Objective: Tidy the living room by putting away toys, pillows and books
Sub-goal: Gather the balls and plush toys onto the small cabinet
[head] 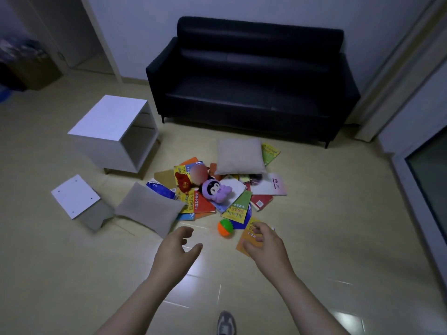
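The black leather two-seat sofa [251,76] stands against the far wall with bare seats; judged from the task, it is where the pillows go. The white open-fronted cabinet [108,119] stands on the tiled floor [326,213] off the sofa's left end, its opening turned towards the clutter, a likely place for the books.

The grey square pillow [150,209] lies at the left edge of the heap. The beige square pillow [239,154] lies at the far edge, nearest the sofa. Between them, the coloured paperback books [268,187] overlap loosely. The purple plush doll [216,189] lies on top of them. The orange-and-green spiked ball [225,228] rests on the floor at the near edge.

Left hand [177,247] and right hand [264,243] reach forward, fingers apart and loosely curled, holding nothing. The ball lies between and beyond them. The right hand overlaps an orange book [249,234] in view only.
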